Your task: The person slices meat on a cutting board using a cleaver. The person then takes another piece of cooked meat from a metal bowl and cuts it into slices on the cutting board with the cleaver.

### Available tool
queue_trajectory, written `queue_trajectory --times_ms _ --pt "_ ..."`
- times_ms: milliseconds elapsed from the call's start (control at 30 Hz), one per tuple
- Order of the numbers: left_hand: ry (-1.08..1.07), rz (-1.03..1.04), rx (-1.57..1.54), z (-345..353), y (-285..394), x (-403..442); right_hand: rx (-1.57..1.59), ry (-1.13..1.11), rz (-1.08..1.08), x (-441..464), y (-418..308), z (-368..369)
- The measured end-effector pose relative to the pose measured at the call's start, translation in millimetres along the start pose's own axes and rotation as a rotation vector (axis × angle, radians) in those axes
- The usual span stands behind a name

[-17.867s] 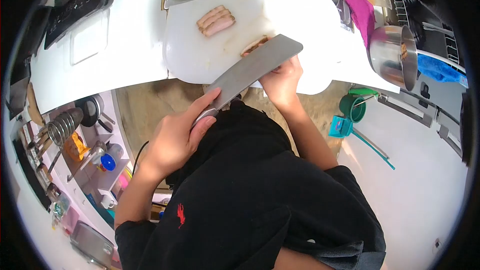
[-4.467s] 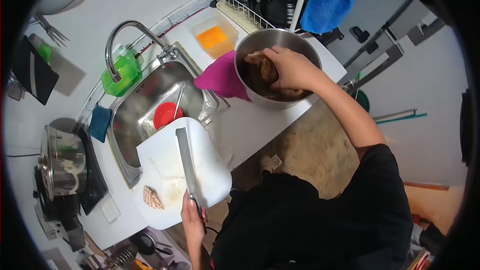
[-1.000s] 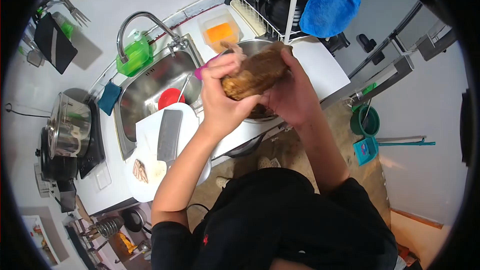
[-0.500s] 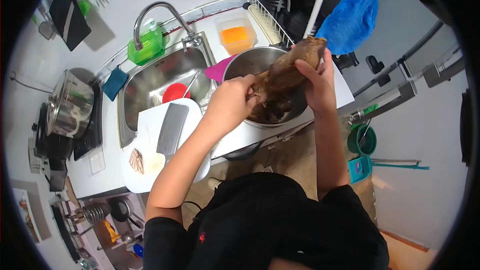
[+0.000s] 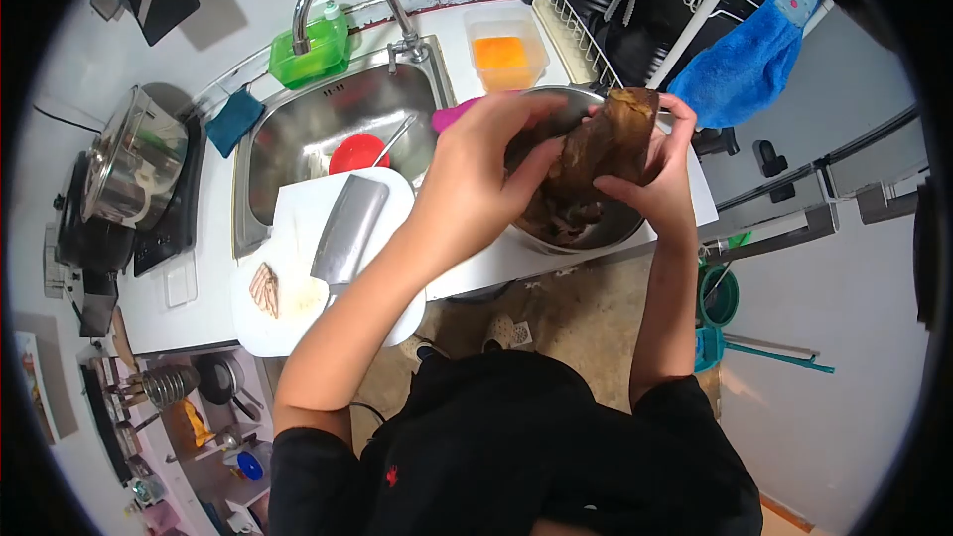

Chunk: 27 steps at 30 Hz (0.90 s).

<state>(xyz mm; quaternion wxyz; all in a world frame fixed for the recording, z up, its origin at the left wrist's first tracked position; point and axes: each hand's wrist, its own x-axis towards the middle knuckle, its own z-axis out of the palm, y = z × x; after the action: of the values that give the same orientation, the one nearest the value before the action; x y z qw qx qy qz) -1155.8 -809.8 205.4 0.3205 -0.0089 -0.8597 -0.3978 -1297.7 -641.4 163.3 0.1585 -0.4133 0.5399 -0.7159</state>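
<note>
Head view, right fingers [image 5: 680, 119] around brown meat [image 5: 604, 151], red shirt emblem [image 5: 391, 476]

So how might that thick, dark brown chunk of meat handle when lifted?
The brown meat chunk looks unsagging in the right hand, so it's probably fairly firm. Its thick bulk suggests some weight. Its surface looks faintly shiny, so perhaps slippery.

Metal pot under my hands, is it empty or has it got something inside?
Not empty: dark brown pieces show inside the pot.
</note>
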Motion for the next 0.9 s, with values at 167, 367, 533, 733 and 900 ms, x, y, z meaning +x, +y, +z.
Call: queue_trajectory --times_ms 167,367,533,733,900 --pt "-0.088 0.195 -0.130 7 -12 35 -0.133 -0.135 0.082 0 -11 9" --pt "-0.110 0.233 -0.035 11 -11 39 -0.036 -0.127 0.075 -2 -3 6" --pt "-0.077 0.261 -0.013 20 -12 41 -0.123 -0.140 0.140 -3 -10 2" --pt "-0.036 0.205 0.118 17 -12 58 -0.285 -0.164 0.032 -3 -13 0" --pt "-0.179 0.020 0.216 9 -29 40 -0.089 0.030 -0.097 -2 -6 -22"
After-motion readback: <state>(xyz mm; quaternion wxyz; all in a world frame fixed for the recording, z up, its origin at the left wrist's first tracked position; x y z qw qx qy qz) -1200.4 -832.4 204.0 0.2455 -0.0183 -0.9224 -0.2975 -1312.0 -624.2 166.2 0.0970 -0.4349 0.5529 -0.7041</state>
